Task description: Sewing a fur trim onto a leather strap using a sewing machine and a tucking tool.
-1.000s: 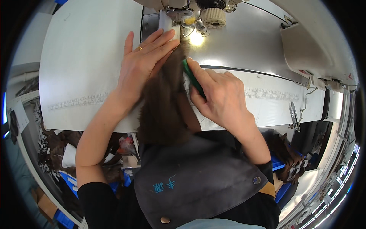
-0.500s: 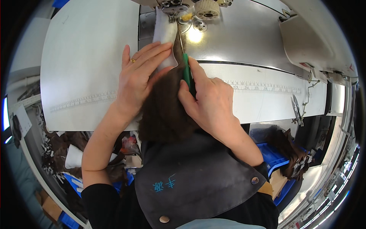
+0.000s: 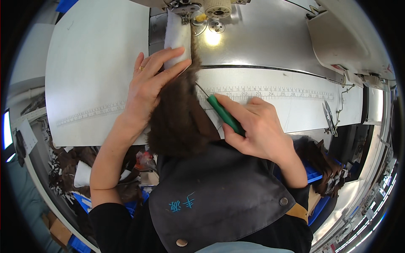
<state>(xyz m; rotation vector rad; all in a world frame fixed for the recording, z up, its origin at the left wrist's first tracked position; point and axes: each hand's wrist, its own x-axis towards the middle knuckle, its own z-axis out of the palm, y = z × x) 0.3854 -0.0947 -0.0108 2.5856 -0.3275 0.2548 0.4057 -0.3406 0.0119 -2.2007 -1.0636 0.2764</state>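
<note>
My left hand (image 3: 148, 86) lies with extended fingertips on a white padded strip (image 3: 176, 36), which is layered with brown fur (image 3: 175, 114) under the sewing machine's presser foot (image 3: 185, 17); its thumb is mostly hidden. In my right hand (image 3: 257, 124) is a green-handled tool (image 3: 217, 105) with a thin metal shaft, its tip at the right edge of the fur, below the foot. The fur hangs over the table's front edge onto my dark apron (image 3: 219, 185).
Scissors (image 3: 329, 114) lie at the right of the white table (image 3: 84, 63), beside a printed ruler. The machine's housing (image 3: 346, 46) stands at the upper right. Blue bins (image 3: 316, 173) with brown scraps are below the table, and more scraps (image 3: 67, 164) are at the lower left.
The tool has been drawn back from near the presser foot, with my right hand moving down and rightward. My left hand has shifted slightly down, and more of the white strip shows.
</note>
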